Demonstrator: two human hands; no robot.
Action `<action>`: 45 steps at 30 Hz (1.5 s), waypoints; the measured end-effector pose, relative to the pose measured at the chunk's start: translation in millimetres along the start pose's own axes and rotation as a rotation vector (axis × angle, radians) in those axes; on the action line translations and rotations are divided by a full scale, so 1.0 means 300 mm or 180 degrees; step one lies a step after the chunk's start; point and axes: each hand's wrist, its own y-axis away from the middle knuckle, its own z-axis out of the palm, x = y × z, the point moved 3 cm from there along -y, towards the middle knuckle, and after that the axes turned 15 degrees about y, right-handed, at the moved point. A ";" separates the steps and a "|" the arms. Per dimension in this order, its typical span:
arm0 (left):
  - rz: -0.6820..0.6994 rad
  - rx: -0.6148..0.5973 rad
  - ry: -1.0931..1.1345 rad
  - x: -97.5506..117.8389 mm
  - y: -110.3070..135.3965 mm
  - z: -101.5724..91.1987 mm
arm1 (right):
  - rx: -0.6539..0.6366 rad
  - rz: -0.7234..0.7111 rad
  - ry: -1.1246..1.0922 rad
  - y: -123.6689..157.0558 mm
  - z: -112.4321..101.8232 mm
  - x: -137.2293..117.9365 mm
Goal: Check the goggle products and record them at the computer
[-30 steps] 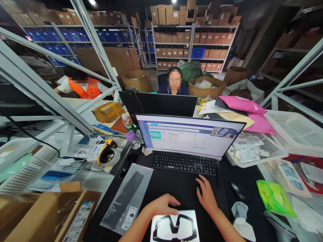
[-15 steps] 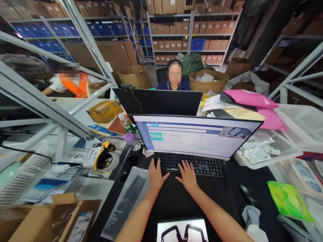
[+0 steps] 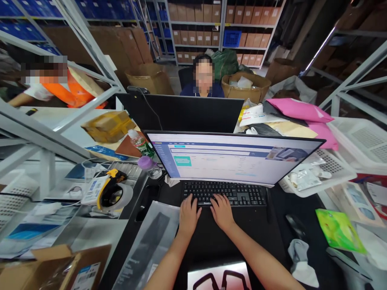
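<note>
Both of my hands rest on the black keyboard (image 3: 242,192) in front of the lit monitor (image 3: 232,158). My left hand (image 3: 188,214) lies with fingers spread over the left keys. My right hand (image 3: 221,210) sits beside it, fingers stretched onto the middle keys. Neither hand holds anything. A white packet printed with black goggles (image 3: 219,278) lies at the near edge between my forearms. A black mouse (image 3: 292,224) lies right of the keyboard.
A long clear bag (image 3: 148,245) lies left of my arm, a tape dispenser (image 3: 112,195) beyond it. White baskets (image 3: 335,171), a green packet (image 3: 338,229) and a cloth (image 3: 299,257) are at the right. Two people sit behind a second monitor (image 3: 181,112).
My hands left the white packet and moved forward onto the keyboard, settling closer together on the keys. The view tilted downward slightly.
</note>
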 end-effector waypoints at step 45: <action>0.1050 0.0351 -0.0790 0.036 -0.014 0.039 | 0.0049 0.0254 0.0053 -0.102 -0.036 0.000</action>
